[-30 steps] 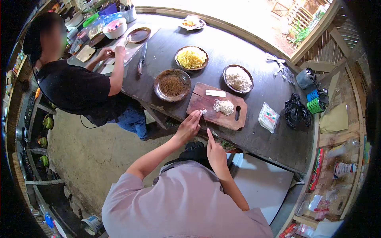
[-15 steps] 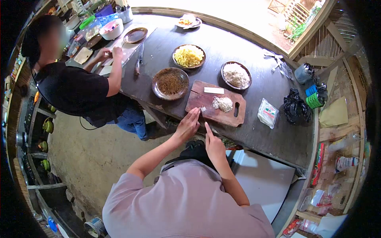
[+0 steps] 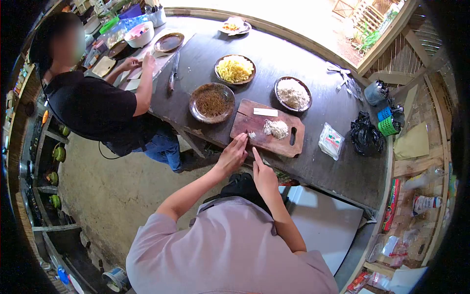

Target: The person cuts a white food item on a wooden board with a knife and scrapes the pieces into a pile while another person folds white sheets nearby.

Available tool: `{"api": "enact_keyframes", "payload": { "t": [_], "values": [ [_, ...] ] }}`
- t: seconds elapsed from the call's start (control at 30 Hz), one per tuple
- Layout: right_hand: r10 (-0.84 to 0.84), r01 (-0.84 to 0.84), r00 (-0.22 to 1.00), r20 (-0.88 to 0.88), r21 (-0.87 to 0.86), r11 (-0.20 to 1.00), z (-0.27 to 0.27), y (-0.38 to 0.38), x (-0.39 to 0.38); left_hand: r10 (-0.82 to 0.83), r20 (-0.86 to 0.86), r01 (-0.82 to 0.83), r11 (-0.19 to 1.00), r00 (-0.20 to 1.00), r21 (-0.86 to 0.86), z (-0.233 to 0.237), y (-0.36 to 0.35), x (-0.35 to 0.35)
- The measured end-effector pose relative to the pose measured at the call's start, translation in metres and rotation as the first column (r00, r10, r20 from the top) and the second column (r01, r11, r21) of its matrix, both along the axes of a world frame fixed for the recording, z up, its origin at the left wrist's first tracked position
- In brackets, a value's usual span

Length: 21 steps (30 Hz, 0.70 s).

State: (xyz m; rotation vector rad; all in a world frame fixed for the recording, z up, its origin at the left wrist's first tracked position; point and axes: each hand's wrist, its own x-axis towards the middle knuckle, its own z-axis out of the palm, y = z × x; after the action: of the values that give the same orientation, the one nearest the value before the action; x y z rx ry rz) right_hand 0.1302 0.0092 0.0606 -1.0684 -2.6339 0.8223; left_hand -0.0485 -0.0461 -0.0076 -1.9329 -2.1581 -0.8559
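Note:
A wooden cutting board (image 3: 264,139) with a slot handle lies at the table's near edge. On it are a white block (image 3: 265,112), a pile of pale shreds (image 3: 276,129) and a few thin white slices (image 3: 251,135). My left hand (image 3: 233,155) is at the board's near left edge, fingertips together beside the slices; what they press on is too small to name. My right hand (image 3: 265,177) is closed just in front of the board, index finger stretched forward along what looks like a knife, mostly hidden.
Around the board stand a brown bowl (image 3: 212,103), a bowl of yellow pieces (image 3: 235,69), a bowl of pale shreds (image 3: 293,94) and a white packet (image 3: 331,141). A co-worker (image 3: 88,103) stands at the left, near a knife (image 3: 173,73).
The whole view has shifted slightly. My hands stay in nearly the same place at the board; the co-worker's hands have moved a little.

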Motion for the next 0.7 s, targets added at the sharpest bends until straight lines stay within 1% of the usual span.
{"api": "enact_keyframes", "payload": {
  "t": [0.13,0.2,0.3,0.4,0.53,0.6,0.63,0.7],
  "values": [
    [-0.006,0.006,1.000,0.003,0.014,1.000,-0.002,0.001,-0.013,-0.004,0.031,0.004,1.000,1.000,0.005,0.000,-0.001,0.000],
    [-0.025,0.025,0.998,0.057,0.015,1.000,-0.001,-0.009,0.001,-0.001,0.025,0.001,1.000,1.000,0.019,-0.001,0.000,0.001],
    [-0.011,0.010,0.999,0.031,0.033,0.999,-0.006,-0.011,0.017,-0.004,0.005,0.004,0.999,1.000,0.042,0.004,-0.001,0.003],
    [-0.013,0.014,1.000,0.027,-0.011,1.000,-0.003,-0.004,0.005,-0.009,0.017,0.009,0.999,1.000,0.039,0.006,-0.002,0.001],
    [0.001,-0.001,1.000,0.023,0.020,1.000,0.003,0.002,-0.014,-0.008,-0.006,0.008,0.999,1.000,0.033,0.003,-0.003,-0.001],
    [-0.016,0.016,0.997,0.081,0.004,1.000,0.008,-0.004,-0.008,-0.018,0.032,0.017,0.999,0.999,0.038,0.003,-0.001,-0.001],
    [-0.016,0.016,0.997,0.082,0.004,1.000,0.005,-0.008,-0.002,-0.018,0.033,0.017,0.999,0.999,0.038,0.004,0.000,-0.001],
    [-0.022,0.017,0.997,0.080,0.062,0.998,0.000,-0.015,0.015,-0.020,0.020,0.019,0.998,1.000,0.058,0.004,0.001,-0.001]
  ]
}}
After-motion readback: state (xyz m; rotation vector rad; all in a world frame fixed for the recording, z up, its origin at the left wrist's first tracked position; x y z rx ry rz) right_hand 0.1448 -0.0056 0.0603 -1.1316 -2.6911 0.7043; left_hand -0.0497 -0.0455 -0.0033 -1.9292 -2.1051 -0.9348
